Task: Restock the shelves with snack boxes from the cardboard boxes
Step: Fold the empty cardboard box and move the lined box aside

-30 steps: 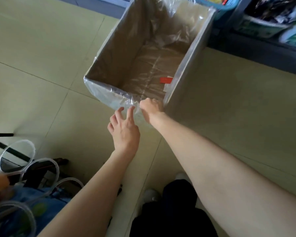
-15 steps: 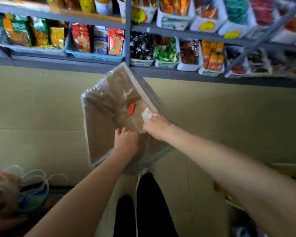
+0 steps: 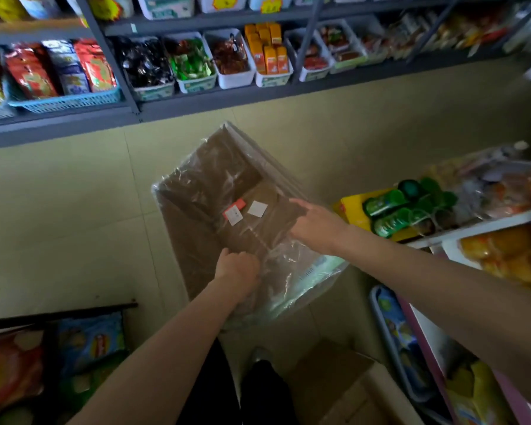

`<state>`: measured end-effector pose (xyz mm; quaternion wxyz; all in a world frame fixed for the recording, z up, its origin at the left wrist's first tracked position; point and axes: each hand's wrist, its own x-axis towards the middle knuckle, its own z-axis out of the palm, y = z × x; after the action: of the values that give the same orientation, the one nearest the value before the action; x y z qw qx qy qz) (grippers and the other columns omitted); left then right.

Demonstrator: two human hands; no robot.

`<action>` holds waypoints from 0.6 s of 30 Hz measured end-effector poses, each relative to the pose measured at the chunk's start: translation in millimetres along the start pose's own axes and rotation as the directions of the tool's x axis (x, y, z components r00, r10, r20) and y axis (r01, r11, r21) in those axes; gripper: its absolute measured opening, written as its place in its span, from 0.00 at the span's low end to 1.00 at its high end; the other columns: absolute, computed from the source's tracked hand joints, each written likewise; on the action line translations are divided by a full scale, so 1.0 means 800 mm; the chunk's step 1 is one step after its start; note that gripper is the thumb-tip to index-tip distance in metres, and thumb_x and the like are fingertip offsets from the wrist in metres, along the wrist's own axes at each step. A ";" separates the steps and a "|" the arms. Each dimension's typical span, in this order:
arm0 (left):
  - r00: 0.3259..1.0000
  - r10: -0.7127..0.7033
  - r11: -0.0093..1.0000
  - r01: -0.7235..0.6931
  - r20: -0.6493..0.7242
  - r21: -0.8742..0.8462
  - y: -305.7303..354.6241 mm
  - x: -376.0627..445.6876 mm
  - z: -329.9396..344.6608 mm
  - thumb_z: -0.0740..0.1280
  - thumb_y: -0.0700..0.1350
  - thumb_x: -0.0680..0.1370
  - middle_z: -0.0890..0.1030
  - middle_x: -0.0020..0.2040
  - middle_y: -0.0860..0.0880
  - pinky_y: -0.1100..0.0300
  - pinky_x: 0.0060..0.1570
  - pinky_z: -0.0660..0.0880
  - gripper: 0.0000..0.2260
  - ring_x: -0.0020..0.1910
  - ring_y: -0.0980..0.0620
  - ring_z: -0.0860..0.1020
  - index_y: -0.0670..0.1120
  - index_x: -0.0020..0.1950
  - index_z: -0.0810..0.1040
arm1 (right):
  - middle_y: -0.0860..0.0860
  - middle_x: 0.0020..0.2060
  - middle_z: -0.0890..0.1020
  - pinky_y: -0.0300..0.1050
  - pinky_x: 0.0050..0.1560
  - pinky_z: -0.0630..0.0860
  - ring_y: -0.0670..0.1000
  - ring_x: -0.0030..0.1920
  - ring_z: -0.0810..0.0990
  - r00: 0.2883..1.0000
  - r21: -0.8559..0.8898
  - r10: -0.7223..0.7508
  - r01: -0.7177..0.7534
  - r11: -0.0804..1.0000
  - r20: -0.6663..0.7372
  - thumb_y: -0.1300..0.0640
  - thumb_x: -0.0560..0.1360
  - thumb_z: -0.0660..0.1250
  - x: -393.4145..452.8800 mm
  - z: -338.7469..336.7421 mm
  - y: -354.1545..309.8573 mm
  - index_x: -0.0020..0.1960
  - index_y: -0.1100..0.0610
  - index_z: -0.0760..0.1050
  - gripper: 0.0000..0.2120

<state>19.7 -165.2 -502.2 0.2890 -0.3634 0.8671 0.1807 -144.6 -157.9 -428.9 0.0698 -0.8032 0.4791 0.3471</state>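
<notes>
**Empty box lifted higher in front of the shelves**

Since the earlier frames, the brown cardboard box lined with clear plastic film [image 3: 227, 210] has come up from the floor and now hangs tilted in the air, its open side turned toward the camera. Both hands have stayed on its near edge.

The left hand [image 3: 238, 268] has its fingers curled tightly around the lower rim of the box, gripping the cardboard together with the crumpled film. The right hand [image 3: 314, 225] holds the right side wall; its fingers go over the edge into the box and are partly hidden, so the grip looks closed on the wall. Inside the box, only a small red and white label [image 3: 234, 211] and a white square sticker [image 3: 257, 208] show on the bottom panel.

Behind the box runs a grey metal shelf [image 3: 196, 102]. It carries a blue plastic basket [image 3: 65, 101] with red snack bags and several white plastic tubs [image 3: 236, 79], one with orange snack boxes [image 3: 269, 53]. At the right, green cylindrical cans [image 3: 405, 210] lie on a lower shelf beside a yellow carton [image 3: 353, 210]. Below the hands, a second brown cardboard box [image 3: 334, 391] stands open on the beige tiled floor [image 3: 74, 225], near the person's dark trousers [image 3: 258, 394].
</notes>
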 end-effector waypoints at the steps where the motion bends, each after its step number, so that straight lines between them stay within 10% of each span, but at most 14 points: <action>1: 1.000 0.024 1.000 -0.024 -0.007 0.013 0.023 -0.005 0.008 0.58 0.51 0.80 0.78 0.60 0.48 0.52 0.66 0.61 0.14 0.61 0.49 0.75 0.47 0.62 0.73 | 0.51 0.51 0.82 0.49 0.75 0.36 0.52 0.54 0.81 1.000 0.015 0.015 -0.015 1.000 0.000 0.68 0.75 0.55 -0.021 0.016 -0.003 0.57 0.54 0.77 0.18; 7: 0.982 0.188 0.982 -0.187 -0.014 0.028 0.138 -0.052 0.039 0.60 0.50 0.79 0.79 0.57 0.46 0.52 0.65 0.63 0.13 0.59 0.46 0.76 0.44 0.59 0.75 | 0.51 0.52 0.82 0.49 0.74 0.35 0.52 0.56 0.80 0.989 0.008 0.118 -0.119 0.993 0.090 0.67 0.76 0.53 -0.131 0.111 -0.041 0.60 0.53 0.75 0.20; 10: 0.963 0.270 0.963 -0.270 0.008 0.004 0.179 -0.089 0.029 0.64 0.50 0.77 0.80 0.51 0.46 0.55 0.49 0.72 0.12 0.52 0.46 0.79 0.43 0.54 0.77 | 0.49 0.52 0.82 0.50 0.75 0.36 0.51 0.57 0.79 0.982 0.074 0.143 -0.153 0.985 0.125 0.67 0.76 0.54 -0.194 0.125 -0.057 0.59 0.52 0.76 0.19; 14: 0.924 0.382 0.924 -0.381 0.021 -0.040 0.237 -0.150 0.004 0.67 0.48 0.75 0.76 0.37 0.50 0.59 0.40 0.70 0.09 0.41 0.49 0.77 0.43 0.50 0.77 | 0.52 0.36 0.83 0.53 0.73 0.43 0.52 0.42 0.84 0.992 0.074 0.114 -0.110 0.991 -0.060 0.69 0.69 0.65 -0.284 0.133 -0.063 0.45 0.53 0.82 0.13; 18: 0.894 0.447 0.894 -0.445 0.020 -0.055 0.307 -0.220 -0.002 0.67 0.46 0.75 0.71 0.32 0.52 0.60 0.40 0.71 0.07 0.39 0.50 0.74 0.45 0.40 0.73 | 0.49 0.44 0.84 0.46 0.73 0.38 0.49 0.52 0.81 0.983 0.034 0.172 -0.174 0.984 0.063 0.63 0.74 0.61 -0.374 0.150 -0.086 0.52 0.51 0.80 0.14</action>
<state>-61.4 91.3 -364.6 0.2447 -0.1589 0.9179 0.2689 -237.1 148.0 -347.4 0.0695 -0.7463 0.5516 0.3659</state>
